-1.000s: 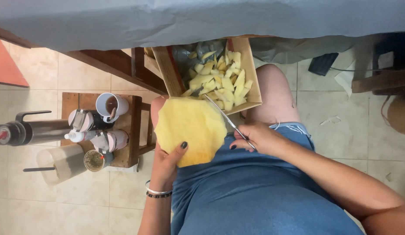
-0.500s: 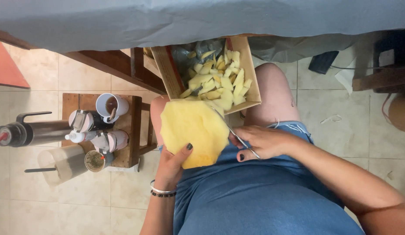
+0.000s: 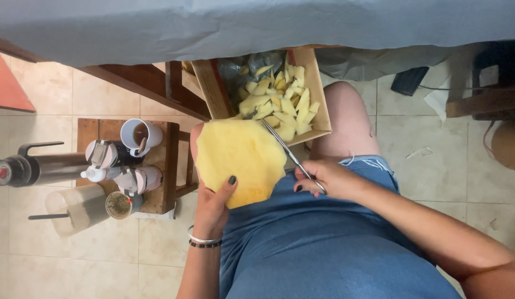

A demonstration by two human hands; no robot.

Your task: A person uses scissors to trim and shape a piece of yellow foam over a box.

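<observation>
One view, from your head, looks down at your lap; your left hand point(image 3: 213, 202) pinches the lower edge of a yellow sheet point(image 3: 241, 158), thumb on top; your right hand point(image 3: 329, 178) has its fingers curled through the scissors point(image 3: 288, 152), whose blades meet the sheet's right edge; just beyond lies a cardboard box point(image 3: 318, 94) of yellow cut pieces point(image 3: 279, 105); a small wooden stool point(image 3: 169, 166) with cups stands to your left.

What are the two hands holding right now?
Left hand: closed on the yellow sheet.
Right hand: closed on the scissors.
</observation>
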